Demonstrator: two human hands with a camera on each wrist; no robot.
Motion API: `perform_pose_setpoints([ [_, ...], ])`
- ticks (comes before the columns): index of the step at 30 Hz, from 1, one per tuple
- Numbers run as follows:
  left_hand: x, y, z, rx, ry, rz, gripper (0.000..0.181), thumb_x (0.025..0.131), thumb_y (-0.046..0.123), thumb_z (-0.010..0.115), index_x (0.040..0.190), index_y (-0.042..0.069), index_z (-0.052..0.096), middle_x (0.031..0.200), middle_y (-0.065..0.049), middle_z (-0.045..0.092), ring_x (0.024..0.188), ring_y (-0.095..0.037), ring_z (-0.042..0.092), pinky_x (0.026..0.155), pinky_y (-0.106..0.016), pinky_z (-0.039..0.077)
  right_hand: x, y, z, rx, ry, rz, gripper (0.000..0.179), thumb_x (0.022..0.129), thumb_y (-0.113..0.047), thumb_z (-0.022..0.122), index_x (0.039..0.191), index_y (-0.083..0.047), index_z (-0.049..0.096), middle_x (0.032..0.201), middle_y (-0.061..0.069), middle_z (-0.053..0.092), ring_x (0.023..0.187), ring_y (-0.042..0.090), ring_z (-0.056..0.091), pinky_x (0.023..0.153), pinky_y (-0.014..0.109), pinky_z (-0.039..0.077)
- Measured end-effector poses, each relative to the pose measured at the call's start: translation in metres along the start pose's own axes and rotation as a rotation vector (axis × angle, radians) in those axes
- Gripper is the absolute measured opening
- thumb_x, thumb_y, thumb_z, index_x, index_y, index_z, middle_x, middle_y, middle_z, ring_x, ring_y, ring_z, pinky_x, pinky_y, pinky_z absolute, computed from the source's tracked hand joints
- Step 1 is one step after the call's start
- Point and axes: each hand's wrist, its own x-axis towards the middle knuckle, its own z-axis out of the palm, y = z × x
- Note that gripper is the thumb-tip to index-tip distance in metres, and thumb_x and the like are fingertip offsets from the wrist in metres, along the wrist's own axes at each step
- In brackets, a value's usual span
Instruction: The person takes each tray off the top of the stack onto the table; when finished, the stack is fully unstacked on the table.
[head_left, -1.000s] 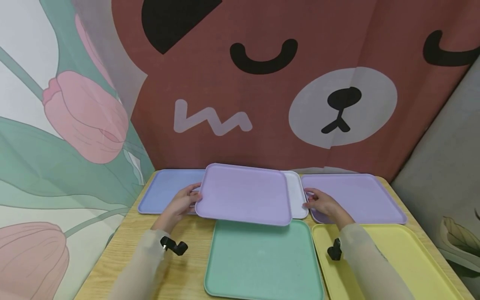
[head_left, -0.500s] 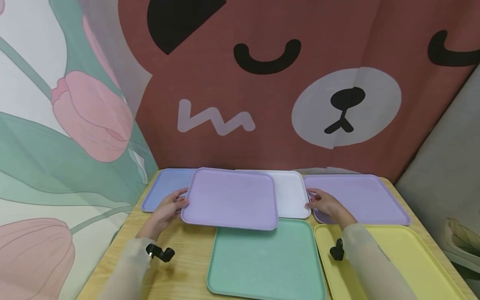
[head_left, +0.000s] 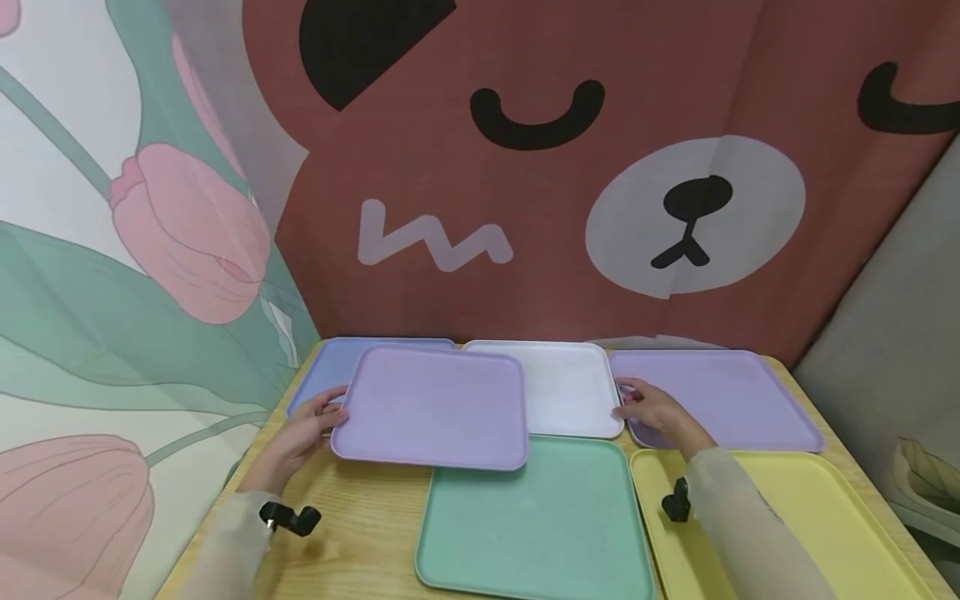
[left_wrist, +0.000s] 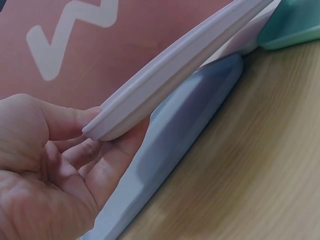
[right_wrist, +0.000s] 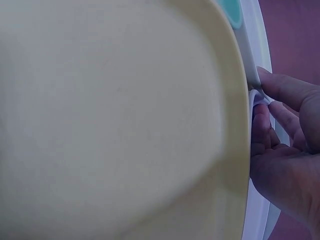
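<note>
Toward the left, my left hand pinches the left edge of a light purple tray. The left wrist view shows the thumb above that rim and fingers beneath it. Held above the table, the tray overlaps a blue tray, a white tray and the back of a green tray. My right hand grips the right edge of the white tray, between it and a second purple tray. In the right wrist view the thumb lies on the edge; some fingertips are hidden.
A yellow tray lies at the front right, beside the green one. Bare wood of the table shows at the front left. A fabric backdrop with a printed bear rises behind the back row.
My left hand has carried the purple tray to the left and slightly toward me, uncovering more of the white tray. The right hand has stayed at the white tray's edge.
</note>
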Motion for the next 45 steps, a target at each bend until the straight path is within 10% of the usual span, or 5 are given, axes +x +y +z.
perform_pose_setpoints([
  [29, -0.061, -0.02, -0.067, 0.016, 0.021, 0.033, 0.065, 0.105, 0.007, 0.052, 0.158, -0.005, 0.016, 0.106, 0.008, 0.068, 0.091, -0.012, 0.068, 0.073, -0.032, 0.059, -0.001, 0.001, 0.001, -0.019, 0.008, -0.016, 0.08, 0.093, -0.022, 0.075, 0.157, -0.004, 0.031, 0.122, 0.019, 0.05, 0.113, 0.033, 0.046, 0.1, 0.049, 0.042],
  [37, -0.078, -0.032, -0.086, -0.061, -0.047, 0.101, 0.045, 0.107, 0.004, 0.046, 0.144, 0.029, 0.048, 0.113, 0.008, 0.071, 0.095, -0.013, 0.071, 0.074, -0.033, 0.061, 0.002, 0.003, 0.002, -0.031, 0.01, 0.008, 0.081, 0.093, -0.024, 0.075, 0.158, -0.006, 0.031, 0.124, 0.019, 0.05, 0.114, 0.033, 0.047, 0.102, 0.05, 0.042],
  [45, -0.09, -0.039, -0.103, -0.123, -0.048, 0.13, 0.047, 0.108, 0.002, 0.041, 0.132, 0.039, 0.058, 0.117, 0.011, 0.071, 0.096, -0.012, 0.07, 0.076, -0.032, 0.06, 0.0, -0.001, 0.001, -0.014, 0.015, -0.024, 0.078, 0.093, -0.018, 0.074, 0.157, -0.003, 0.031, 0.112, 0.014, 0.05, 0.105, 0.028, 0.047, 0.091, 0.04, 0.043],
])
